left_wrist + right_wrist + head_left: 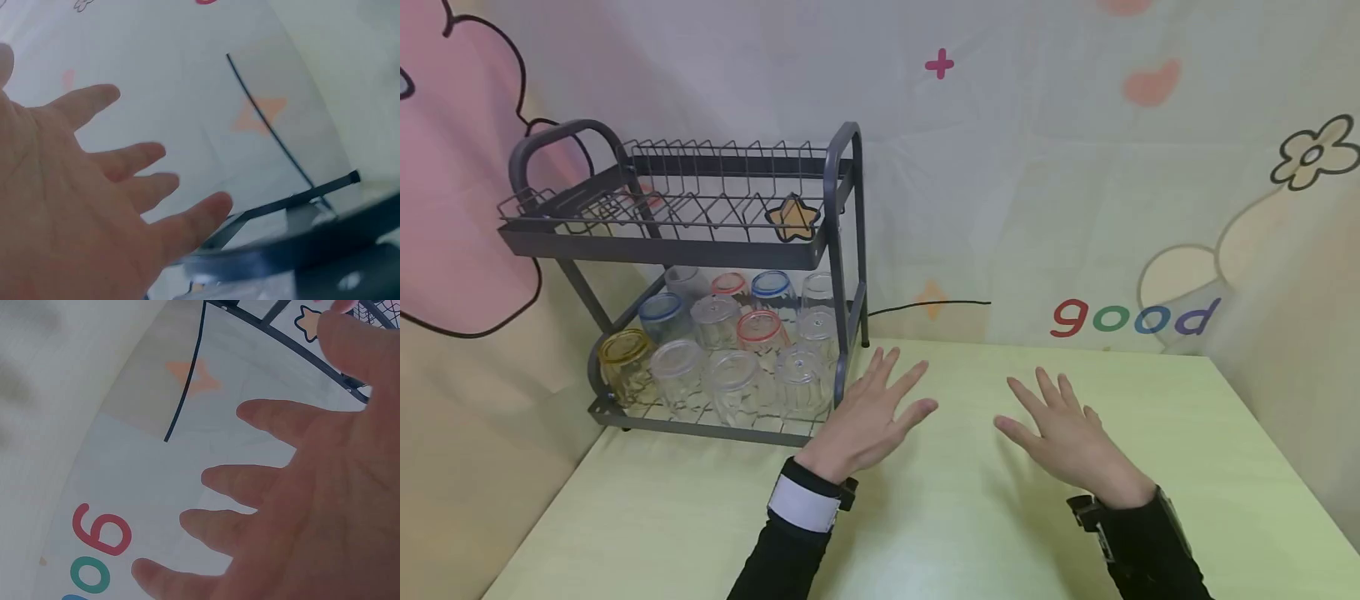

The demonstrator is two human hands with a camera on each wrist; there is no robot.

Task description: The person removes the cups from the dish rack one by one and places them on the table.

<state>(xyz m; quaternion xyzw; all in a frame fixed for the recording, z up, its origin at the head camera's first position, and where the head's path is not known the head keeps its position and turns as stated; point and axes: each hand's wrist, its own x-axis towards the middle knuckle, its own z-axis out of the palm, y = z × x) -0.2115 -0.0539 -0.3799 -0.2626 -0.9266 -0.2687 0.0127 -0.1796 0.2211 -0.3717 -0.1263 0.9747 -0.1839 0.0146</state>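
Note:
My left hand (868, 417) hovers over the table beside the right end of a dark grey two-tier dish rack (700, 250), its fingers spread and holding nothing. Farther right, my right hand (1063, 437) is also above the table with fingers spread and nothing in it. On the rack's lower tier stand several upside-down glasses, among them an amber glass (628, 367), a blue-rimmed glass (664, 318), a red-rimmed glass (763, 333) and a clear glass (734, 387). Both palms (69, 194) show in the wrist views, bare of any object.
The rack's upper wire tier (700, 200) holds no dishes. A pale yellow-green table (940, 533) reaches back to a printed cloth backdrop (985, 183) with the word "good". A wall-like side (1300, 333) bounds the right.

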